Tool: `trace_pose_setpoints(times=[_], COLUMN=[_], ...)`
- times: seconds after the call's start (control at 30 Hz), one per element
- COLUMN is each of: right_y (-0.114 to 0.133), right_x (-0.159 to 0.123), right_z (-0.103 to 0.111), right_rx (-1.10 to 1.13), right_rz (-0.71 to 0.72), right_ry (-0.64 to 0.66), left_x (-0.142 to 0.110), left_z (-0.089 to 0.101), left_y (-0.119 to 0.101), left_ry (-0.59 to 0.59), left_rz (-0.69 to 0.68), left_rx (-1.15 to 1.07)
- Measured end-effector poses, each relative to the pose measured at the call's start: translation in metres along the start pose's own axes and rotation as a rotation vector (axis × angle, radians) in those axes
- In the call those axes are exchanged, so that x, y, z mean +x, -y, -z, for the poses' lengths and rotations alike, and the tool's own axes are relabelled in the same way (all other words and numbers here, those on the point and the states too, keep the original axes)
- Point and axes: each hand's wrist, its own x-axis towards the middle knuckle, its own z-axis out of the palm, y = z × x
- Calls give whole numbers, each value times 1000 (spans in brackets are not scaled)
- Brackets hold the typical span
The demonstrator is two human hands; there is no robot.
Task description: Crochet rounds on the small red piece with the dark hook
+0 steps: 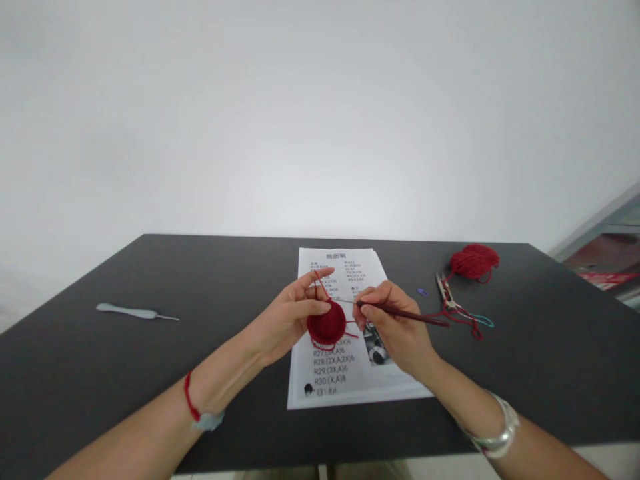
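Between the thumb and fingers of my left hand (295,310) is a round red crochet piece (326,325), cupped like a small bowl. Red yarn runs up over my raised left index finger. My right hand (395,327) grips a crochet hook (407,315) with a dark reddish handle, its thin metal shaft pointing left to the top edge of the crochet piece. Whether the tip sits inside a stitch is too small to tell. Below both hands lie printed pattern sheets (330,393), partly covered by them. A loose red yarn end hangs at the piece's right side.
On the dark table (240,267), a second crochet hook (135,312) with a pale grey handle lies at left. To the right are a red yarn ball (474,261), small scissors (443,290) tangled with red yarn and a teal cord, and a purple stitch marker (423,292). A white wall stands behind.
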Motion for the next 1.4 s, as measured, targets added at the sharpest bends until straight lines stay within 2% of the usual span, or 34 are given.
trace_pose_setpoints(times=[0.23, 0.57, 0.7, 0.9, 1.03, 1.3, 1.4], right_y=[4, 10, 12, 9, 13, 13, 8], right_x=[0, 1, 1, 1, 3, 3, 2], right_z=[2, -2, -3, 2, 0, -8, -9], right_rx=[-50, 27, 50, 33, 116, 330, 289], right_rz=[-16, -64, -96, -58, -99, -333, -313], right_ry=[-24, 4, -5, 43, 45, -2, -27], left_x=[0, 0, 1, 1, 0, -2, -3], left_z=[4, 9, 10, 14, 14, 0, -4], left_y=[-3, -4, -4, -6, -8, 6, 12], left_ry=[65, 176, 192, 200, 204, 77, 64], left_rz=[39, 118, 120, 146, 157, -92, -93], left_rx=[36, -5, 4, -1, 17, 213, 250])
